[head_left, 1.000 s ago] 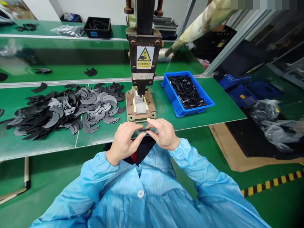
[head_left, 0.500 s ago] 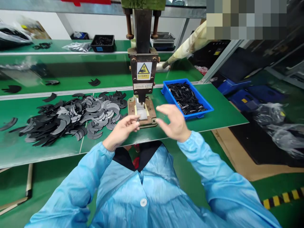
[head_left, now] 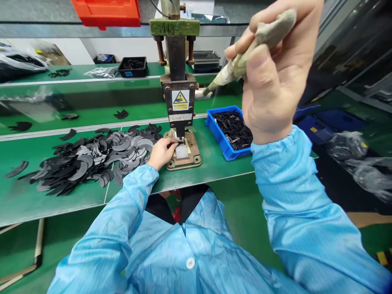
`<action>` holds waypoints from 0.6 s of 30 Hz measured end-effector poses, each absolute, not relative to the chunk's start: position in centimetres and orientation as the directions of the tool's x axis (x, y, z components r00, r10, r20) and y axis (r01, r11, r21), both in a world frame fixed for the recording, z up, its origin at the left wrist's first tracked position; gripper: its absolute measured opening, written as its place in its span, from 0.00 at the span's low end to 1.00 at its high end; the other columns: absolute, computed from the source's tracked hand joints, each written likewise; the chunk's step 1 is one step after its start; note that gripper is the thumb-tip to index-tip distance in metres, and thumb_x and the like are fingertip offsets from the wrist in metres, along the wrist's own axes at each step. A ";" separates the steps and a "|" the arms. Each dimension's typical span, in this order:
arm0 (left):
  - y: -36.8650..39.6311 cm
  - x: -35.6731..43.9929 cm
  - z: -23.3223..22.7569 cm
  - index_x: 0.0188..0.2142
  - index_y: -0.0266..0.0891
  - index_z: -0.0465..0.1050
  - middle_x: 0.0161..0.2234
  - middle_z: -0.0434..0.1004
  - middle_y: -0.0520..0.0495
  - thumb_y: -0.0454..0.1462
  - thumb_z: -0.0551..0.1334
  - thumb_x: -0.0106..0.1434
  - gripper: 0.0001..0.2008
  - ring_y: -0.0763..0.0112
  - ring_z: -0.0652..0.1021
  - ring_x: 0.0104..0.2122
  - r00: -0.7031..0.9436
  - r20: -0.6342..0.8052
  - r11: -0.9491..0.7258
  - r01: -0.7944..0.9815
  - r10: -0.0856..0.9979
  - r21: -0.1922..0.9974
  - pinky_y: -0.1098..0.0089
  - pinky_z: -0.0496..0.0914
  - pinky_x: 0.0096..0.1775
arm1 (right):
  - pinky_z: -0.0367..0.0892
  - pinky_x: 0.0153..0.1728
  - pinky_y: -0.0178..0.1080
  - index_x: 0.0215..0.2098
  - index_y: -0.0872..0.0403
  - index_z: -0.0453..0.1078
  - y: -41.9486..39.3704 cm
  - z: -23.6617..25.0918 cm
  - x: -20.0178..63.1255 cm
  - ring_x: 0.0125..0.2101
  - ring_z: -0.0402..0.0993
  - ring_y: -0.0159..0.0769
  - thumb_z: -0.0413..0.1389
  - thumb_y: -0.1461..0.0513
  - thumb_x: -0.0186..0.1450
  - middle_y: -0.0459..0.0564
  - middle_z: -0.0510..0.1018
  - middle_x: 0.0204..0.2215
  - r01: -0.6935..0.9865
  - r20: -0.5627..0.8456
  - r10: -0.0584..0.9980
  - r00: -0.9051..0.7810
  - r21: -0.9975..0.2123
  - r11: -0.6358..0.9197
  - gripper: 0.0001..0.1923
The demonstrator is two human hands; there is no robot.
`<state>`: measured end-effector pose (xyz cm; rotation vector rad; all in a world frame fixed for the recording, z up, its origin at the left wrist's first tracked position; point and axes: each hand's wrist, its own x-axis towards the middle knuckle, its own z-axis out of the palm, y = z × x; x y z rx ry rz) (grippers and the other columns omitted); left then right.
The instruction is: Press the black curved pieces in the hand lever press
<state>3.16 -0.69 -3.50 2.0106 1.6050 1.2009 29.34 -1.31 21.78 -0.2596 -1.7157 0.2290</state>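
Observation:
My right hand is wrapped round the taped lever of a hand press, raised at the upper right. At the press base, my left hand pinches a small black part under the ram; the fingers partly hide it. A pale block sits on the base just in front of that part. To the left of my left hand lies a heap of dark curved flat pieces. A blue tray holding small black parts stands right of the press.
Behind the press, a black bin and a clear plastic bag sit on the rear shelf. A red-orange container hangs overhead at the upper left. A few loose curved pieces lie behind the heap.
My right hand has risen from beside the base and taken hold of the lever. My left hand has moved forward, bringing the small part under the ram. The view has tilted up slightly.

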 end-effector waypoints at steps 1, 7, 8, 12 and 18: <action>-0.6 3.0 -3.3 0.43 0.43 0.84 0.45 0.87 0.42 0.42 0.64 0.71 0.10 0.54 0.82 0.48 0.073 0.441 -0.365 0.691 0.894 0.625 0.55 0.72 0.54 | 0.80 0.50 0.35 0.52 0.52 0.67 -1.3 21.7 29.3 0.41 0.77 0.21 0.57 0.45 0.74 0.42 0.70 0.44 0.054 0.940 0.312 -0.136 -0.308 0.950 0.21; -0.2 2.4 -2.4 0.44 0.42 0.85 0.46 0.87 0.41 0.40 0.62 0.73 0.12 0.53 0.81 0.50 0.256 0.456 -0.479 0.731 0.853 0.486 0.54 0.71 0.56 | 0.81 0.42 0.35 0.37 0.52 0.71 -2.3 20.7 30.1 0.34 0.78 0.24 0.61 0.40 0.70 0.41 0.76 0.35 0.143 0.878 0.396 -0.271 -0.370 0.918 0.24; -0.3 2.4 -2.3 0.44 0.42 0.85 0.47 0.87 0.41 0.40 0.62 0.73 0.12 0.53 0.81 0.50 0.261 0.458 -0.483 0.731 0.850 0.481 0.54 0.71 0.56 | 0.82 0.42 0.37 0.34 0.52 0.70 -2.7 20.2 30.2 0.34 0.78 0.25 0.60 0.40 0.70 0.42 0.77 0.34 0.142 0.871 0.399 -0.288 -0.373 0.917 0.25; -0.7 2.4 -2.2 0.46 0.42 0.86 0.48 0.88 0.42 0.39 0.61 0.74 0.13 0.53 0.82 0.51 0.264 0.474 -0.496 0.727 0.840 0.474 0.54 0.72 0.56 | 0.85 0.49 0.50 0.25 0.51 0.64 -4.1 16.6 30.2 0.36 0.82 0.33 0.58 0.45 0.73 0.43 0.73 0.27 0.156 0.880 0.403 -0.252 -0.375 0.914 0.25; -1.3 2.1 -2.0 0.50 0.41 0.86 0.52 0.88 0.40 0.39 0.61 0.74 0.14 0.53 0.83 0.55 0.271 0.446 -0.488 0.717 0.853 0.497 0.52 0.73 0.61 | 0.77 0.60 0.63 0.24 0.48 0.62 -4.7 9.4 29.7 0.33 0.79 0.38 0.60 0.52 0.71 0.42 0.70 0.22 0.176 0.928 0.321 -0.192 -0.289 0.941 0.21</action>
